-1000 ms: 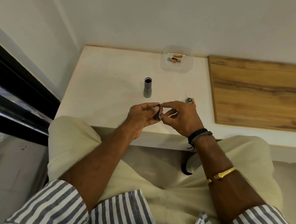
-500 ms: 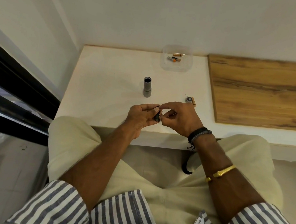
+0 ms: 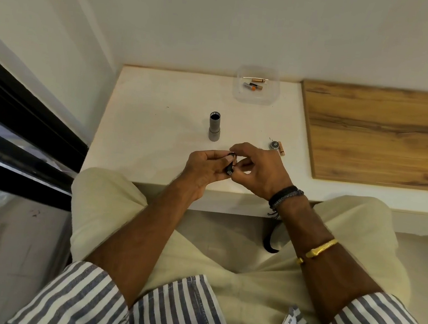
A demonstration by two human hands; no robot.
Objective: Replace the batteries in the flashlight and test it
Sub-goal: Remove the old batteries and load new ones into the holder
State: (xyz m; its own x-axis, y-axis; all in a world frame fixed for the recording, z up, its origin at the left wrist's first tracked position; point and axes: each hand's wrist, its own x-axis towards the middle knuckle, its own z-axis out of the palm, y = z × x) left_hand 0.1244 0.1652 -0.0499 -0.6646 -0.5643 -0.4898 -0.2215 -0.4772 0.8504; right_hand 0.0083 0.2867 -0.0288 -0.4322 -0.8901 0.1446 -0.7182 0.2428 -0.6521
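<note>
Head view shows the left hand (image 3: 204, 170) gripping a small black holder (image 3: 228, 169) just above the near edge of the bench (image 3: 145, 128), fingers curled round it. The right hand (image 3: 259, 172) pinches a copper-coloured cell (image 3: 234, 160) against the holder's upper end, fingertips clamped on it. The flashlight (image 3: 214, 126) stands upright with its open end up, just beyond the left fingers and apart from them. A cap (image 3: 274, 145) and a loose cell (image 3: 282, 150) lie side by side, near the right fingers on their far side. Well beyond both hands, a clear tub (image 3: 273, 99) holds more cells.

To my eye the step is seating that cell in the holder. Doing it well means matching the polarity marks, setting one end against its contact first, then pressing the other end down until the cell sits flush. The left fingers should grip the holder by its sides and leave the slot clear. Whether the other slots are filled I cannot tell; the fingers hide them. Working over the bench would stop a slipped cell from dropping to the lap.
</note>
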